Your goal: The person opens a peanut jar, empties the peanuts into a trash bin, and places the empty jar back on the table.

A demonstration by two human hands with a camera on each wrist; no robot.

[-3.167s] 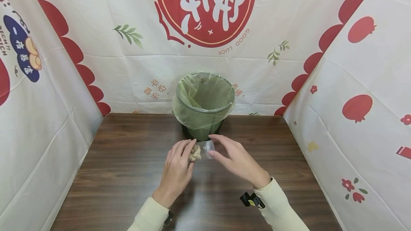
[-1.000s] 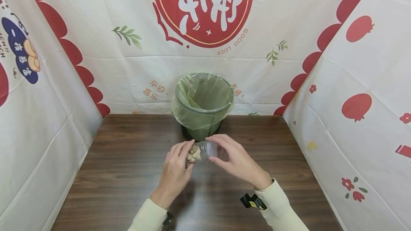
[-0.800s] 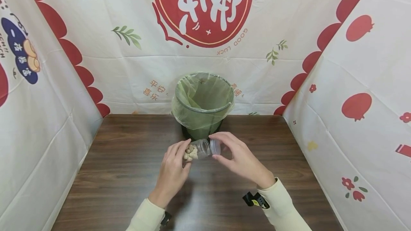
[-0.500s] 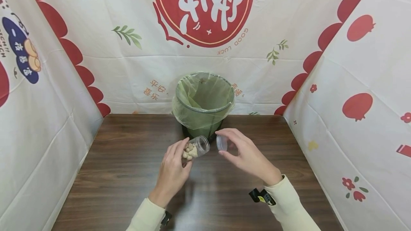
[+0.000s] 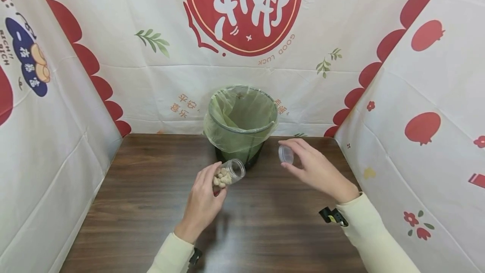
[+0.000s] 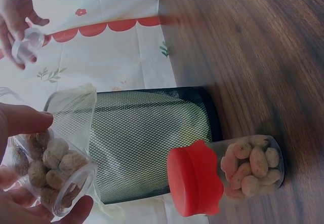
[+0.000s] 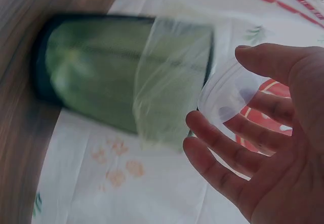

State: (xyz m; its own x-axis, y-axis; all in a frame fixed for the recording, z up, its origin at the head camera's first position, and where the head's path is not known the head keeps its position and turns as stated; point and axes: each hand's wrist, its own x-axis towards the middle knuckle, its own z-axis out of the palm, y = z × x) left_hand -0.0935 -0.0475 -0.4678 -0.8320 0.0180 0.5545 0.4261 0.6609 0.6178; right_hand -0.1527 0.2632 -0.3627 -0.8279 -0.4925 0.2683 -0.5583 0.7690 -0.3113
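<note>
My left hand (image 5: 204, 197) grips a clear plastic jar (image 5: 236, 169) tilted on its side, its uncovered mouth facing right. Tan, wrinkled nut-like pieces (image 6: 53, 165) fill much of it. Between thumb and fingers, my right hand (image 5: 320, 169) holds a clear round lid (image 5: 286, 154), well apart from the jar to the right. A second clear jar (image 6: 255, 165) with a red lid (image 6: 192, 178) stands on the table below the left hand, holding peanut-like pieces; the head view shows only a sliver of red there.
Behind the jars a mesh waste bin (image 5: 238, 151) with a pale green liner bag (image 5: 223, 132) stands at the back edge of the dark wooden table (image 5: 151, 205). Printed white cloth (image 5: 170, 79) hangs behind and on both sides.
The lid has come off the jar. My right hand has carried it right and toward the back, while my left hand has tilted the jar's mouth a little upward.
</note>
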